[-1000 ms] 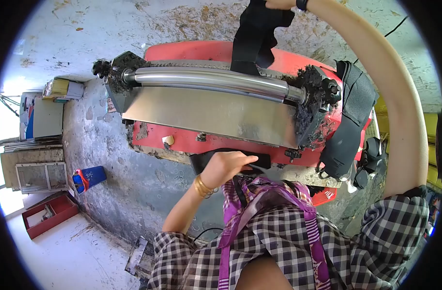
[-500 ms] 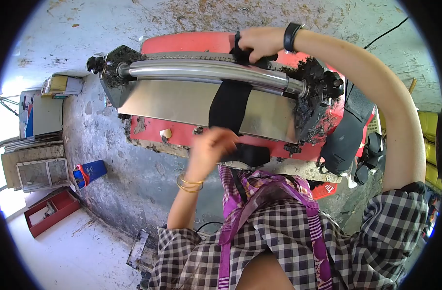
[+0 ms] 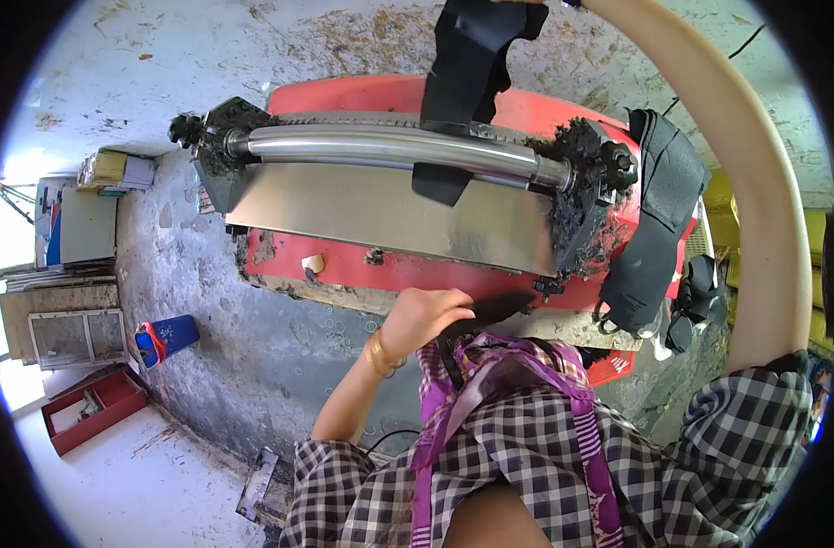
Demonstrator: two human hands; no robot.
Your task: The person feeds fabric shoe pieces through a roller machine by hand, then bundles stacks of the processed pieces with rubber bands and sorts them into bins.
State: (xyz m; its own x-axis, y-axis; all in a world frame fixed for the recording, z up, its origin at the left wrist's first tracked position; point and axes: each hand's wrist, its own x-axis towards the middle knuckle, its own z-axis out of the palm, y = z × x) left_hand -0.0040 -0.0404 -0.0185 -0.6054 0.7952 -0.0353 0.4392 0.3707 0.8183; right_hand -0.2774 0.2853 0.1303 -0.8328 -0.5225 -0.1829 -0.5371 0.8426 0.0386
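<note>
Head view: two hands (image 3: 426, 315), perhaps three black pieces (image 3: 467, 59)

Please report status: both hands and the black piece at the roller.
Right hand lifts black piece above roller. Left hand on another black strip. Nothing blocking.

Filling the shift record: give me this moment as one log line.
left hand: on black piece at machine front | right hand: out of frame, lifting black strip above steel roller | more black pieces draped right
</note>
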